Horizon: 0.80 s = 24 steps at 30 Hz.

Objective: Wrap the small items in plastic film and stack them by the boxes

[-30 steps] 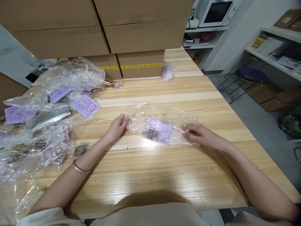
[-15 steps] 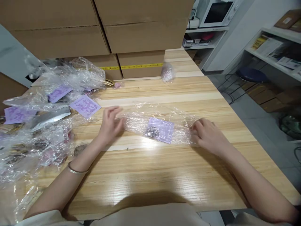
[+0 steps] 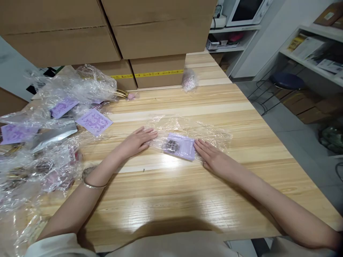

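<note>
A clear plastic bag (image 3: 211, 132) lies flat on the wooden table (image 3: 174, 189), with a purple card (image 3: 184, 150) and a small dark item (image 3: 171, 144) inside it. My left hand (image 3: 136, 141) lies flat with fingers stretched out on the bag's left end. My right hand (image 3: 213, 159) lies flat on the bag just right of the purple card, fingers together and extended. Neither hand grips anything.
A heap of clear plastic bags (image 3: 40, 142) with purple cards (image 3: 93, 121) covers the table's left side. Stacked cardboard boxes (image 3: 158, 35) stand at the back. A small crumpled bag (image 3: 189, 80) sits by the boxes. Shelves (image 3: 311, 53) and a stool (image 3: 286, 80) are to the right.
Both hands let go of the bag's ends, lifted, then came inward and now press flat on the bag at either side of the purple card.
</note>
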{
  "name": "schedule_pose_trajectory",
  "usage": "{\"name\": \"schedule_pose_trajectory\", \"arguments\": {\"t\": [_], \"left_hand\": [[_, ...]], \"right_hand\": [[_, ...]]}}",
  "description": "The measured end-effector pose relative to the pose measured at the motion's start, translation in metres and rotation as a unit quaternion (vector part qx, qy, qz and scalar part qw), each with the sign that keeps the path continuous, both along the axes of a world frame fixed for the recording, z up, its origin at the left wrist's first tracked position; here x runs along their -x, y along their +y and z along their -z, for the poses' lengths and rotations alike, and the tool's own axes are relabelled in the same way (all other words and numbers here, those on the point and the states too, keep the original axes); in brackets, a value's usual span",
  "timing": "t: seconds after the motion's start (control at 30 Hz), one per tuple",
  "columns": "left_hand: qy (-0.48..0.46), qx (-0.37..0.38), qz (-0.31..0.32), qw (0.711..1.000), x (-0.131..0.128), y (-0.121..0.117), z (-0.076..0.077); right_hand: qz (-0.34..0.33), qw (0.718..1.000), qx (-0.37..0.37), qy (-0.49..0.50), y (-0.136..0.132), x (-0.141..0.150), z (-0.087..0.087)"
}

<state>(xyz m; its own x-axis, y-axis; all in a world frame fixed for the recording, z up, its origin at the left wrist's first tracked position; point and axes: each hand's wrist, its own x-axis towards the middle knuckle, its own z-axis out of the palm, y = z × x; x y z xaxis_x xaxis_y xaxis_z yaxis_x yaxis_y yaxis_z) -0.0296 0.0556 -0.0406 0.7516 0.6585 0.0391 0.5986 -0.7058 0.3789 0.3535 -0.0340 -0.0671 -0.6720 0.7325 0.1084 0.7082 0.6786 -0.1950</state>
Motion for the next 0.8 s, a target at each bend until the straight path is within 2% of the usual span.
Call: {"name": "schedule_pose_trajectory", "arguments": {"t": [0.1, 0.17, 0.3, 0.43, 0.53, 0.63, 0.8], "left_hand": [[-0.045, 0.051, -0.029, 0.997, 0.013, 0.003, -0.003], [-0.097, 0.109, -0.049, 0.988, 0.02, 0.004, -0.005], [-0.182, 0.197, -0.113, 0.957, 0.028, 0.005, -0.008], [-0.214, 0.236, -0.176, 0.931, 0.023, 0.001, -0.011], [-0.236, 0.232, -0.227, 0.916, 0.014, -0.004, -0.013], [-0.241, 0.217, -0.235, 0.916, 0.005, -0.004, -0.016], [-0.228, 0.194, -0.24, 0.924, -0.002, 0.015, -0.013]], "right_hand": [[0.005, 0.998, 0.05, 0.028, 0.005, -0.012, -0.012], [0.001, 0.991, 0.121, 0.049, 0.008, -0.019, -0.025], [-0.018, 0.955, 0.287, 0.079, 0.017, -0.032, -0.048], [0.021, 0.917, 0.376, 0.131, 0.025, -0.045, -0.058], [0.08, 0.89, 0.408, 0.186, 0.029, -0.052, -0.057], [0.131, 0.861, 0.408, 0.275, 0.033, -0.053, -0.054], [0.254, 0.783, 0.396, 0.406, 0.046, -0.044, -0.04]]}}
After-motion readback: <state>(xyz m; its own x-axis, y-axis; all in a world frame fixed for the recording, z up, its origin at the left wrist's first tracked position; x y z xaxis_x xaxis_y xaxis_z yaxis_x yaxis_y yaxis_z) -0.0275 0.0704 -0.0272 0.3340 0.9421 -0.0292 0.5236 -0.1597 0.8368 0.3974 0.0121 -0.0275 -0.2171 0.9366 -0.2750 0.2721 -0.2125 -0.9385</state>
